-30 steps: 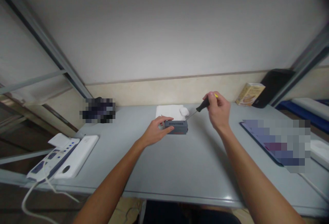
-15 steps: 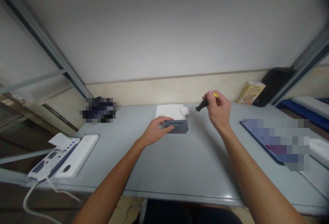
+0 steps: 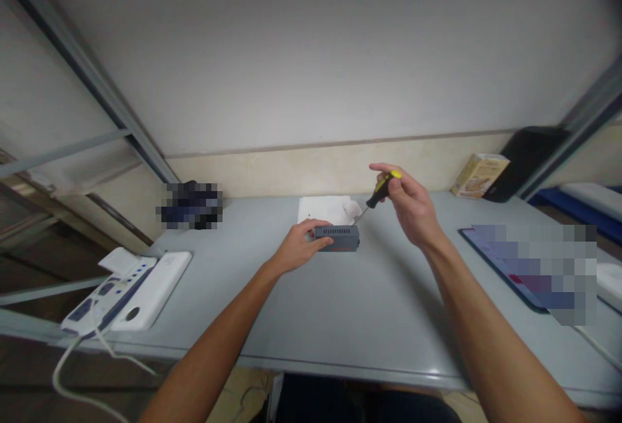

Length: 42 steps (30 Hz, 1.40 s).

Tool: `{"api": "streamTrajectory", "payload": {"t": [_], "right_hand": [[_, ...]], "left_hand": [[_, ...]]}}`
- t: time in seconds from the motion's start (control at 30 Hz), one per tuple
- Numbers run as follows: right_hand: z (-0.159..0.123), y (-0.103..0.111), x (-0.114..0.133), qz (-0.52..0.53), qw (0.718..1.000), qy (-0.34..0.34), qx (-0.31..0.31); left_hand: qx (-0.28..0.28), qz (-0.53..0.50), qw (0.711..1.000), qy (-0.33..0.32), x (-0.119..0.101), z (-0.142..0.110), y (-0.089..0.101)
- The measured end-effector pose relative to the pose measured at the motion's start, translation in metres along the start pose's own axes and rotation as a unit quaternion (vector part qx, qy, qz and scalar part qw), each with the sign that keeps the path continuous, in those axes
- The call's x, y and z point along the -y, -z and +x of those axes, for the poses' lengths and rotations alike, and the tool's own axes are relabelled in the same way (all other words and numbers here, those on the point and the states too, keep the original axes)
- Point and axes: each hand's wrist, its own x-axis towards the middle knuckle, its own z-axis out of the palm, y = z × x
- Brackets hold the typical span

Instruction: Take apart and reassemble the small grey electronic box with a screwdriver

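Note:
My left hand [image 3: 302,246] grips the left end of a small dark grey box [image 3: 343,239] with a row of vent slots along its upper face. The box rests on the grey table. In my right hand [image 3: 411,206] is a screwdriver [image 3: 381,192] with a black and yellow handle, held between thumb and fingers while the index finger points away. Its shaft slants down to the left, and the tip meets the box's upper right corner; exactly what it touches is too small to tell. Behind the box lie a white sheet [image 3: 321,208] and a crumpled white piece [image 3: 352,208].
A white power strip [image 3: 109,297] and a white flat device [image 3: 158,290] lie at the left, with a cable over the edge. A blurred dark object [image 3: 189,206] stands back left. At right are a tablet-like slab [image 3: 505,271], a yellow carton [image 3: 480,175] and a black case [image 3: 529,157].
My right fingers have loosened and shifted on the screwdriver handle, with the index finger now stretched out and more yellow showing. The left hand still holds the box; the view has shifted slightly.

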Motion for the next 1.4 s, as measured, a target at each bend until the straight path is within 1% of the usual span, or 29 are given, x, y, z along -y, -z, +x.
{"api": "streamTrajectory", "payload": {"t": [0.07, 0.1, 0.13, 0.2, 0.3, 0.33, 0.37, 0.43, 0.47, 0.57, 0.63, 0.7, 0.77, 0.8, 0.83, 0.87, 0.9, 0.97, 1.1, 1.2, 1.4], "right_hand": [[0.001, -0.001, -0.002, -0.003, 1.000, 0.000, -0.011], [0.002, -0.002, -0.005, -0.009, 1.000, -0.002, -0.027], [0.003, -0.003, -0.008, -0.017, 0.999, -0.006, -0.050], [0.005, -0.005, -0.017, -0.025, 0.992, -0.026, -0.120], [0.007, -0.006, -0.034, -0.021, 0.972, -0.115, -0.206], [0.007, -0.006, -0.039, -0.011, 0.964, -0.149, -0.221], [0.007, -0.006, -0.043, -0.002, 0.958, -0.182, -0.223], [0.005, -0.007, -0.051, 0.017, 0.952, -0.230, -0.201], [0.004, -0.008, -0.053, 0.026, 0.952, -0.243, -0.186], [0.000, -0.014, -0.059, 0.061, 0.952, -0.257, -0.156], [-0.003, -0.019, -0.061, 0.075, 0.951, -0.261, -0.149], [-0.005, -0.025, -0.064, 0.068, 0.952, -0.268, -0.132], [-0.009, -0.030, -0.066, 0.040, 0.956, -0.276, -0.095], [-0.010, -0.032, -0.067, 0.024, 0.958, -0.278, -0.073], [-0.012, -0.034, -0.068, 0.011, 0.959, -0.277, -0.054], [-0.013, -0.036, -0.069, 0.002, 0.960, -0.277, -0.038], [-0.014, -0.038, -0.070, -0.002, 0.961, -0.277, -0.028], [-0.016, -0.040, -0.070, -0.002, 0.961, -0.278, -0.016], [-0.017, -0.043, -0.067, 0.017, 0.960, -0.280, 0.013], [-0.017, -0.044, -0.066, 0.033, 0.958, -0.284, 0.024], [-0.015, -0.039, -0.065, 0.039, 0.963, -0.265, 0.021]], "left_hand": [[0.000, 0.003, 1.000, 0.000, -0.001, 0.000, 0.000], [0.000, 0.005, 1.000, -0.001, -0.002, 0.000, 0.001], [0.000, 0.007, 1.000, -0.002, -0.003, 0.000, 0.001], [-0.001, 0.012, 1.000, -0.008, -0.004, 0.000, 0.001], [-0.001, 0.021, 1.000, -0.016, -0.004, 0.000, 0.001], [-0.002, 0.024, 1.000, -0.018, -0.004, 0.000, 0.001], [-0.004, 0.026, 0.999, -0.019, -0.004, 0.000, 0.001], [-0.007, 0.028, 0.999, -0.019, -0.004, 0.000, 0.000], [-0.006, 0.030, 0.999, -0.019, -0.005, 0.000, 0.000], [0.001, 0.034, 0.999, -0.017, -0.006, 0.000, 0.003], [-0.011, 0.029, 0.999, -0.013, -0.005, 0.001, 0.008], [-0.055, 0.020, 0.998, -0.004, -0.001, 0.004, 0.014], [-0.129, 0.030, 0.991, 0.016, 0.009, 0.008, 0.020], [-0.173, 0.047, 0.983, 0.028, 0.015, 0.010, 0.023], [-0.205, 0.072, 0.976, 0.031, 0.021, 0.012, 0.026], [-0.222, 0.100, 0.970, 0.027, 0.028, 0.013, 0.028], [-0.227, 0.129, 0.965, 0.023, 0.033, 0.014, 0.029], [-0.225, 0.177, 0.958, 0.019, 0.041, 0.013, 0.031], [-0.187, 0.229, 0.955, 0.018, 0.046, 0.010, 0.028], [-0.174, 0.237, 0.956, 0.020, 0.048, 0.008, 0.027], [-0.156, 0.241, 0.957, 0.024, 0.050, 0.008, 0.028]]}}
